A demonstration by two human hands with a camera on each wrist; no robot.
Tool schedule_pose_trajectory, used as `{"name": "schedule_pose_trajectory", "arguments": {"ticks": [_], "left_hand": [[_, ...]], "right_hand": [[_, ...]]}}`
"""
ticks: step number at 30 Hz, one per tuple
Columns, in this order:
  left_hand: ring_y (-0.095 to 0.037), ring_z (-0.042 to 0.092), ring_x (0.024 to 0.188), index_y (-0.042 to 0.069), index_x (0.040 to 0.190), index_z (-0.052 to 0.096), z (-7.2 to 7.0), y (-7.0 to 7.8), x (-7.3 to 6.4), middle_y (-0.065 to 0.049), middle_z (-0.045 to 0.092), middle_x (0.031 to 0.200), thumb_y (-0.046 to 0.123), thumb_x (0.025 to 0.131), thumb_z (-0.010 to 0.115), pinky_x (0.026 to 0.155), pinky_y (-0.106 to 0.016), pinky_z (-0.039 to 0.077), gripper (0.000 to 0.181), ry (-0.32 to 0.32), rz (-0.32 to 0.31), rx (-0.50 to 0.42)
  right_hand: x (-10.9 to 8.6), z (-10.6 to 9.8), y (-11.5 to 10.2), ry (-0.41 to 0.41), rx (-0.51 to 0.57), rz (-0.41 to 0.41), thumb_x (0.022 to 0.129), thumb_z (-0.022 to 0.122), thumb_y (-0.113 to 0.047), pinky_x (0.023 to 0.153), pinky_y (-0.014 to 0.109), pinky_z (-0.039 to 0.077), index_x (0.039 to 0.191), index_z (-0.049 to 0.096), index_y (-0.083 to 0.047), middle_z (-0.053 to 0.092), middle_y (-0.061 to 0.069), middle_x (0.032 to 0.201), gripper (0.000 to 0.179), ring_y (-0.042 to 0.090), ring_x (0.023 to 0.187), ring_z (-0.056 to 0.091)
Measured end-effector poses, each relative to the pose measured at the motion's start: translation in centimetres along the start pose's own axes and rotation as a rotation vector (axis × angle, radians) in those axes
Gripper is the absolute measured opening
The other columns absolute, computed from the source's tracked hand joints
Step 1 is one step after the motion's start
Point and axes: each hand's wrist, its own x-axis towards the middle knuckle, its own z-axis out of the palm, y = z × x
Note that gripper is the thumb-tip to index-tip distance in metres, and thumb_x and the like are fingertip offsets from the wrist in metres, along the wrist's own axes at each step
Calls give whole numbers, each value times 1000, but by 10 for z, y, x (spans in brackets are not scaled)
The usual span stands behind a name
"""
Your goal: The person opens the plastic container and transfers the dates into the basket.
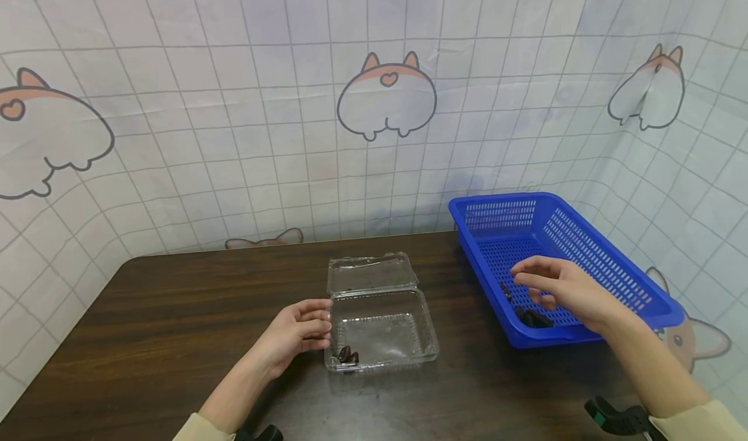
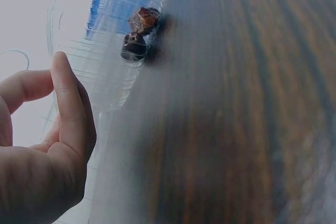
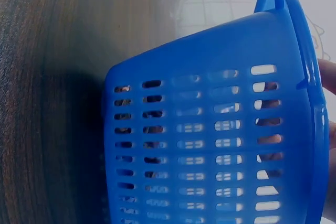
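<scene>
A clear plastic clamshell box (image 1: 386,330) lies on the table with its lid (image 1: 373,275) folded back. In its near left corner sit a few small, shiny dark-brown pieces (image 1: 346,355) that look like dates; the left wrist view shows them (image 2: 134,47) through the box wall. My left hand (image 1: 300,327) touches the box's left side with its fingertips. My right hand (image 1: 563,288) hovers over the blue basket (image 1: 479,262), fingers loosely bent, with nothing visible between them. Several dark pieces (image 1: 534,317) lie below it in the basket's near end.
The dark wood table (image 1: 204,317) extends left of the box. A patterned cloth wall (image 1: 263,136) stands behind the table and at the right, close to the basket. In the right wrist view the basket's slotted side (image 3: 205,129) hides most of the right hand.
</scene>
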Motion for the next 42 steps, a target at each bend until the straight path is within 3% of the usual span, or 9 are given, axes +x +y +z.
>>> {"name": "schedule_pose_trajectory", "arguments": {"ticks": [10,17,24,33,42], "left_hand": [[-16,63,82,-13,145,40,0,0,1,-12,61,107,-1,96,65,77,-30,61,57,1,1,4],[-16,64,82,-13,144,41,0,0,1,-11,61,107,-1,96,65,77,-31,61,55,-2,5,-1],[-16,64,81,-13,145,41,-1,0,1,-11,61,107,-1,96,65,77,-31,61,55,-2,7,2],[-16,64,82,-13,145,41,-1,-1,2,-11,61,107,-1,96,65,77,-31,61,56,-5,10,2],[-17,63,83,-13,145,40,-1,-1,2,-12,60,109,0,96,65,77,-31,61,56,-10,5,9]], "right_hand": [[12,18,-14,-62,-5,-25,105,63,-28,59,30,47,130,57,4,60,21,108,41,21,74,55],[25,42,-34,-127,5,-57,105,63,-31,60,30,46,128,59,0,60,22,109,39,17,67,50],[39,73,-48,-199,47,-81,104,64,-29,60,28,48,126,60,-1,65,18,107,36,19,72,54],[57,121,-48,-371,52,-110,104,64,-25,56,27,50,126,65,-3,68,15,106,31,23,75,58],[69,156,-41,-447,36,-65,102,67,-26,56,28,49,128,67,-5,69,19,114,33,22,72,61]]}}
